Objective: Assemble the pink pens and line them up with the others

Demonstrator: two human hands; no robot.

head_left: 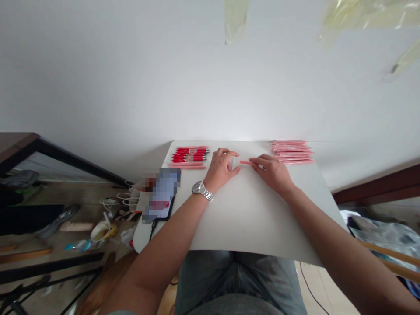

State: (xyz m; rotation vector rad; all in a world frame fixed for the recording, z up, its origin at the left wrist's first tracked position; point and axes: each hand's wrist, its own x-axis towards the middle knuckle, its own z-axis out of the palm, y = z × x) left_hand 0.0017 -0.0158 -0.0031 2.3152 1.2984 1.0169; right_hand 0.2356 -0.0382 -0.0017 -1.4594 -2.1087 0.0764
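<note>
My left hand [219, 169], with a metal watch on the wrist, is curled around a small clear-white piece [233, 163], held between thumb and fingers above the table; its kind is hard to make out. My right hand [271, 171] pinches a thin pink stick [244, 162], whose tip points left at the opening of my left hand, a small gap apart. Left of my left hand lie several red pens [190, 155] in a row, with slim pink sticks [187, 166] just in front. Beyond my right hand is a pile of similar pink sticks [292, 152].
The white table [249, 218] stands against a white wall [210, 87]. At its left edge lies a phone [166, 192] with a cable plugged in. Floor clutter, including a cup [100, 231], is at the left. Plastic bags [393, 238] are at the right.
</note>
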